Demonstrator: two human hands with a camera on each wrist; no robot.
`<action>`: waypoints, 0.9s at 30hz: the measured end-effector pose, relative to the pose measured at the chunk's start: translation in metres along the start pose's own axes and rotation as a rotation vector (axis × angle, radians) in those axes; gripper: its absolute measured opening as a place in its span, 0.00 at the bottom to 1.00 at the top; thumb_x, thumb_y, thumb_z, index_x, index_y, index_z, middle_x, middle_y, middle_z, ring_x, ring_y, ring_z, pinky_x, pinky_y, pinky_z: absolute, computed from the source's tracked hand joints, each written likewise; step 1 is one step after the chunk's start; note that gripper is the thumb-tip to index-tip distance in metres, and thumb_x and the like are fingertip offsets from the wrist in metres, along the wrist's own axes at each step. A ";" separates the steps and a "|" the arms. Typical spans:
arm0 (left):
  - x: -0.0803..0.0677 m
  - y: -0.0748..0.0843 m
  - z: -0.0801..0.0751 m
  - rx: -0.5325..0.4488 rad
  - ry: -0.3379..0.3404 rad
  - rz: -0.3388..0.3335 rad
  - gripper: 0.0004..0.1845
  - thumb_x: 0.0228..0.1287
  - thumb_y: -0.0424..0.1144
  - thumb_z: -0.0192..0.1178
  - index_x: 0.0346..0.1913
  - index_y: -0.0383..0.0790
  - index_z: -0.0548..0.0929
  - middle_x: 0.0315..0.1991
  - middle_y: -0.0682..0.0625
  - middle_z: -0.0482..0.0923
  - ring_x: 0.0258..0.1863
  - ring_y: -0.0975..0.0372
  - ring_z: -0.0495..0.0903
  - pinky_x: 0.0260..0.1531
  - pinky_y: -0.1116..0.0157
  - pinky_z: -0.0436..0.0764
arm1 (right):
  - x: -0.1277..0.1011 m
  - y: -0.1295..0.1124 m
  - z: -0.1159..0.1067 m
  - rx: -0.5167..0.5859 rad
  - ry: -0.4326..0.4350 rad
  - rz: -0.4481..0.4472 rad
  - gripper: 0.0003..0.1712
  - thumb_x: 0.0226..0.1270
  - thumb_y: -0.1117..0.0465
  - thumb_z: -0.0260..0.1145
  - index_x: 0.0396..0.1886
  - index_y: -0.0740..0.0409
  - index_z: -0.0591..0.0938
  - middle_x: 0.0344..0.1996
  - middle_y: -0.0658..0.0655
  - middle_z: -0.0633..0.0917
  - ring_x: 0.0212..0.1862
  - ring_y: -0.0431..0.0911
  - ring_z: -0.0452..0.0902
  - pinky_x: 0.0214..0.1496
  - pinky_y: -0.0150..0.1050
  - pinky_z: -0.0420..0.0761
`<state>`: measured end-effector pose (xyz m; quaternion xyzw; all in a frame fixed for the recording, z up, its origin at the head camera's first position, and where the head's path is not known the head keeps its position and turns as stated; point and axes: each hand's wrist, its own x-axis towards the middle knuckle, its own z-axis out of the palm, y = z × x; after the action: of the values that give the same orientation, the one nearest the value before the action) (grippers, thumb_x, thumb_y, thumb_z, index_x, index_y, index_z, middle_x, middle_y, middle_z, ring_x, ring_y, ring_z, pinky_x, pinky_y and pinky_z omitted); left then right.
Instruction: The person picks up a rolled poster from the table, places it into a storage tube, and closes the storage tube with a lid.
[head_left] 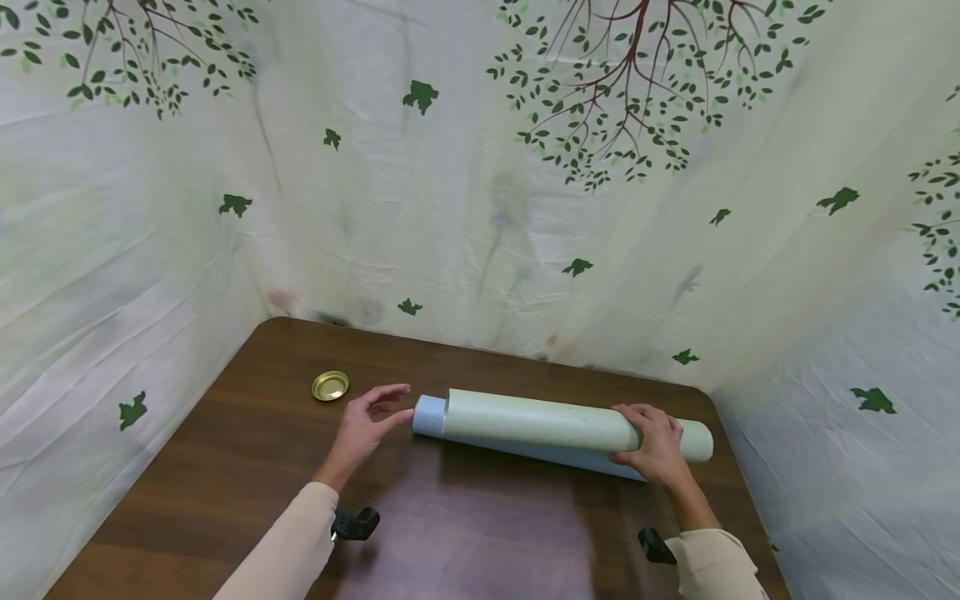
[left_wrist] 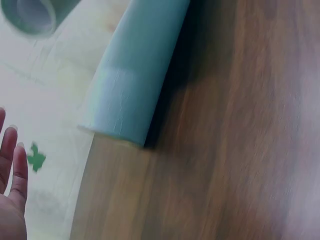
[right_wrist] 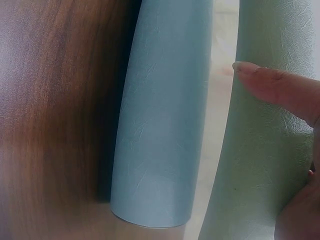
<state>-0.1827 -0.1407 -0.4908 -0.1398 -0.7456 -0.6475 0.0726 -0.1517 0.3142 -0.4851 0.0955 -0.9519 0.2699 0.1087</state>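
A dark brown wooden table point(head_left: 465, 533) with rounded far corners stood pushed into a nook draped on three sides with pale cream fabric sheets point(head_left: 420, 208). The sheets were creased and printed with red-brown branches point(head_left: 622, 75) bearing small green leaves, plus scattered dark green leaf shapes lower down. The cloth hung down to the table's far, left and right edges. Soft, even light fell from above, leaving a dull sheen on the tabletop near its front edge.
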 end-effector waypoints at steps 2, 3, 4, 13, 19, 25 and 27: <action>0.000 0.007 -0.007 0.019 0.028 -0.002 0.22 0.55 0.26 0.68 0.54 0.25 0.78 0.52 0.31 0.78 0.46 0.70 0.77 0.47 0.75 0.74 | 0.000 0.000 0.000 0.002 0.008 -0.006 0.43 0.32 0.66 0.84 0.56 0.60 0.80 0.50 0.65 0.77 0.56 0.63 0.67 0.58 0.65 0.49; 0.001 0.010 -0.010 0.034 0.042 0.000 0.22 0.54 0.26 0.69 0.54 0.25 0.78 0.52 0.30 0.78 0.47 0.71 0.76 0.47 0.76 0.73 | 0.001 0.000 0.000 0.002 0.011 -0.009 0.42 0.32 0.66 0.84 0.56 0.60 0.80 0.50 0.65 0.77 0.56 0.63 0.67 0.58 0.64 0.49; 0.002 0.009 -0.014 0.050 0.052 0.001 0.23 0.55 0.27 0.69 0.54 0.26 0.78 0.52 0.31 0.78 0.48 0.69 0.76 0.48 0.77 0.71 | 0.001 -0.001 0.000 0.003 0.014 -0.012 0.42 0.32 0.66 0.84 0.56 0.60 0.80 0.50 0.65 0.78 0.55 0.63 0.67 0.58 0.64 0.49; 0.020 -0.026 -0.042 0.213 0.126 -0.077 0.26 0.58 0.42 0.70 0.58 0.37 0.78 0.58 0.42 0.75 0.61 0.50 0.68 0.60 0.60 0.66 | 0.000 0.002 -0.002 -0.011 0.014 -0.010 0.42 0.32 0.65 0.84 0.56 0.60 0.80 0.49 0.64 0.78 0.56 0.63 0.67 0.57 0.64 0.50; 0.029 -0.048 -0.055 0.293 0.149 -0.180 0.30 0.56 0.51 0.70 0.60 0.42 0.78 0.62 0.38 0.72 0.61 0.45 0.68 0.54 0.49 0.69 | -0.004 0.004 -0.008 -0.030 0.035 -0.023 0.42 0.31 0.65 0.85 0.55 0.60 0.81 0.48 0.64 0.78 0.54 0.63 0.68 0.55 0.65 0.51; 0.032 -0.065 -0.067 0.350 0.148 -0.255 0.33 0.55 0.54 0.70 0.62 0.45 0.76 0.59 0.36 0.74 0.50 0.46 0.72 0.40 0.61 0.72 | -0.003 0.002 -0.005 -0.022 0.035 -0.042 0.42 0.31 0.66 0.85 0.54 0.60 0.81 0.48 0.63 0.79 0.54 0.63 0.68 0.56 0.64 0.51; 0.033 -0.069 -0.072 0.371 0.159 -0.258 0.33 0.55 0.53 0.70 0.62 0.43 0.76 0.58 0.36 0.75 0.52 0.46 0.72 0.41 0.63 0.71 | -0.001 0.001 -0.004 -0.021 0.036 -0.040 0.42 0.31 0.66 0.85 0.54 0.59 0.81 0.48 0.63 0.79 0.54 0.63 0.68 0.56 0.64 0.51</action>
<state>-0.2404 -0.2160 -0.5352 0.0238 -0.8553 -0.5124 0.0724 -0.1503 0.3175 -0.4825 0.1087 -0.9505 0.2594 0.1321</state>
